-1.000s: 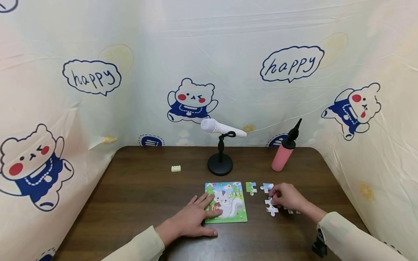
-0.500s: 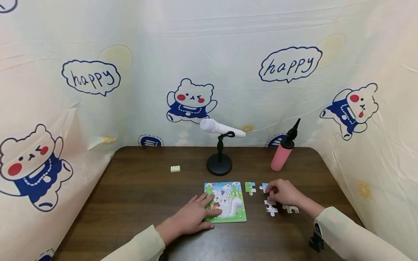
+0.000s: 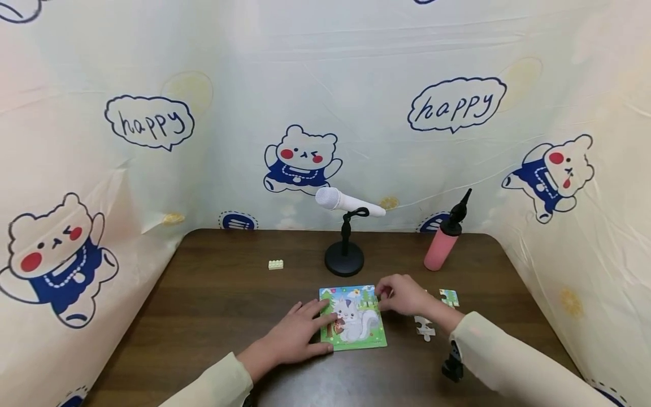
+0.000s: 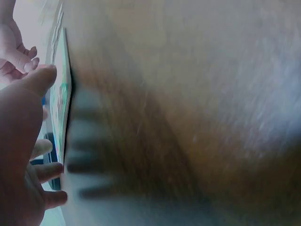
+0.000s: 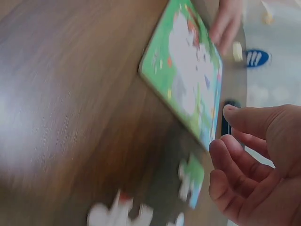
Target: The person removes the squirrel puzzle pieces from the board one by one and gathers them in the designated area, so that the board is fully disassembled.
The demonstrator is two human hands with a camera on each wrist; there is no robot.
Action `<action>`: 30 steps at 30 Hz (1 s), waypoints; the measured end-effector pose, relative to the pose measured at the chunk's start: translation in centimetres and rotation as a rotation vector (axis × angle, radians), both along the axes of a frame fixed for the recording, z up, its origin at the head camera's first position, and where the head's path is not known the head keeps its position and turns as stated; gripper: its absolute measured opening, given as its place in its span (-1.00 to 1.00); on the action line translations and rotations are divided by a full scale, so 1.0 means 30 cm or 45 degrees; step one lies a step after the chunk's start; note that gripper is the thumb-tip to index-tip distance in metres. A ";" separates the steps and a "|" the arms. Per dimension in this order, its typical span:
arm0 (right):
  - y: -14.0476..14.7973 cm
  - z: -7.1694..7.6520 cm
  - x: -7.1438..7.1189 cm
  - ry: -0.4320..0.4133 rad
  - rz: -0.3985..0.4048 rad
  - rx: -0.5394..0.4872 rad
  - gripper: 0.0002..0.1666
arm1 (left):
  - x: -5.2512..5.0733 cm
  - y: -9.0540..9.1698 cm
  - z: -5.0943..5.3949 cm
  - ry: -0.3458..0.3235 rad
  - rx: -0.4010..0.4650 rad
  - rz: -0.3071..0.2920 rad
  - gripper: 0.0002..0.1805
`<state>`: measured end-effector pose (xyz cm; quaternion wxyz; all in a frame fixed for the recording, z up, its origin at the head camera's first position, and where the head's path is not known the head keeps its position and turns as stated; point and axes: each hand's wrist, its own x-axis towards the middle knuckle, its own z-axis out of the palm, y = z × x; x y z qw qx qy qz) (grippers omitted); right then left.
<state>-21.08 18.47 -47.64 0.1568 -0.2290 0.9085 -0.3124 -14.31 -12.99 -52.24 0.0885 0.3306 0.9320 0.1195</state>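
A square squirrel puzzle board [image 3: 356, 328] lies flat on the table, picture up. My left hand [image 3: 297, 333], fingers spread, rests at its left edge with fingertips over the picture. At the board's upper right edge hovers my right hand [image 3: 404, 295], fingers loosely bent. In the right wrist view, a gap shows between thumb and fingers, with nothing seen held. Below those fingers, a green jigsaw piece [image 5: 192, 181] lies apart on the table beside the board. Another green piece [image 3: 450, 298] and a whitish piece [image 3: 425, 329] lie farther right, partly covered by the arm.
A white microphone [image 3: 351, 202] on a black stand [image 3: 344, 259] stands behind the board. Back right is a pink hand pump [image 3: 440, 249] with a black nozzle. A small pale toy brick [image 3: 276, 264] lies back left. Patterned cloth surrounds the table.
My right hand has moved left from the loose pieces to the board's upper right edge, uncovering a green piece on the right. The left hand stays on the board.
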 end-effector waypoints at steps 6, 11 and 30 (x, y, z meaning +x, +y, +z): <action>-0.121 -0.036 0.025 -0.006 0.073 -0.012 -0.77 | -0.025 -0.006 -0.027 0.066 -0.011 0.092 -0.10; -0.205 -0.067 0.038 0.031 0.124 0.004 -0.70 | -0.049 -0.004 -0.047 0.139 -0.028 0.163 0.00; -0.296 -0.090 0.047 0.043 0.087 0.123 -0.61 | -0.072 -0.007 -0.057 0.091 -0.116 0.226 0.16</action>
